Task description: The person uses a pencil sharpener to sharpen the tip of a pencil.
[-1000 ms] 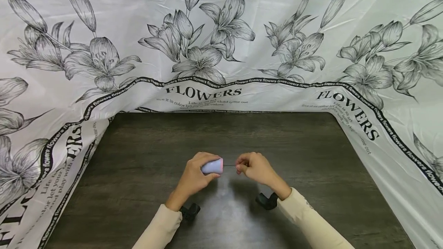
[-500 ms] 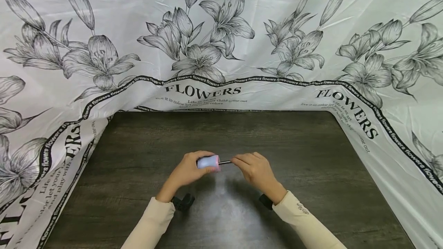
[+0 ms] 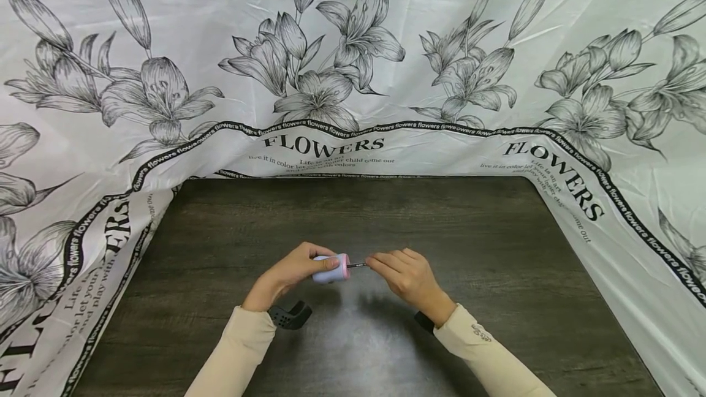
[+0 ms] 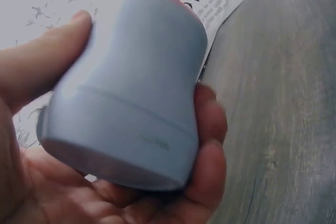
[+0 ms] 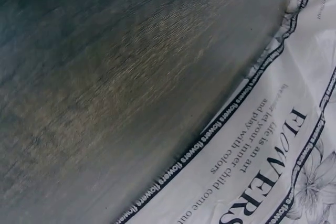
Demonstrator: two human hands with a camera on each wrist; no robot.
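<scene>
My left hand (image 3: 287, 271) curls around a small pale blue handle with a pink end (image 3: 330, 268), thumb on one side and fingers underneath, held just above the dark wooden table (image 3: 485, 250). My right hand (image 3: 405, 274) pinches the thin metal shaft (image 3: 357, 265) sticking out of the pink end. Compared with a second ago, both hands have drifted slightly left and the right fingers have slid closer to the handle, so less shaft shows. I judge the shaft is being pushed or twisted into the handle. Flower-printed sheeting (image 3: 353, 66) surrounds the table
</scene>
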